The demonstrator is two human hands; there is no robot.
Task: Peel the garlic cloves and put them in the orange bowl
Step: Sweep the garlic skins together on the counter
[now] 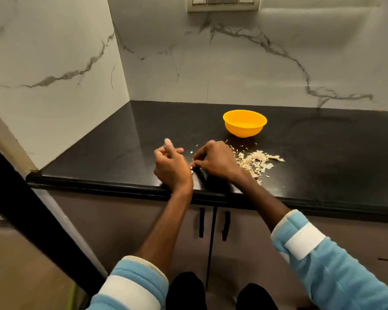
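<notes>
While the left hand point(170, 163) curls round what looks like a pale garlic clove point(168, 142) at its fingertips, the right hand point(215, 159) pinches a scrap of skin point(192, 166) between them. Peeling is under way. Next the clove must be stripped clean and carried to the orange bowl point(244, 124), standing just beyond the pile of skins point(255, 162). The bowl's floor is hidden, and blur smears the clove.

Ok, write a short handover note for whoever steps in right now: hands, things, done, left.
The left hand is curled and grips what looks like a garlic clove.
The right hand pinches a small pale scrap just above the counter.
The orange bowl stands behind the hands; its contents cannot be seen.
Done: the peel pile on the right shows peeling is under way.
Left: finish this clove and drop it in the bowl.
</notes>
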